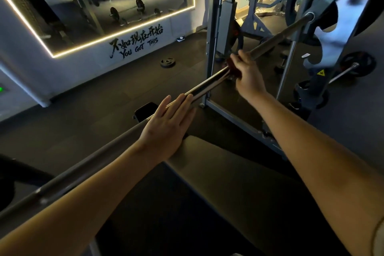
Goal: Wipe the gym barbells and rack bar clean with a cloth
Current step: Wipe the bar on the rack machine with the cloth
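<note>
Between both hands: barbell (209, 84), racked, rigid, heavy steel, likely slick. Left hand (166, 124) rests flat, fingers straight, steadying it; right hand (245, 70) clenches dark red cloth (232, 66) round the shaft.

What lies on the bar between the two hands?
In the head view, only a bare, shiny stretch of the bar lies between the left hand and the right hand, which grips the cloth.
</note>
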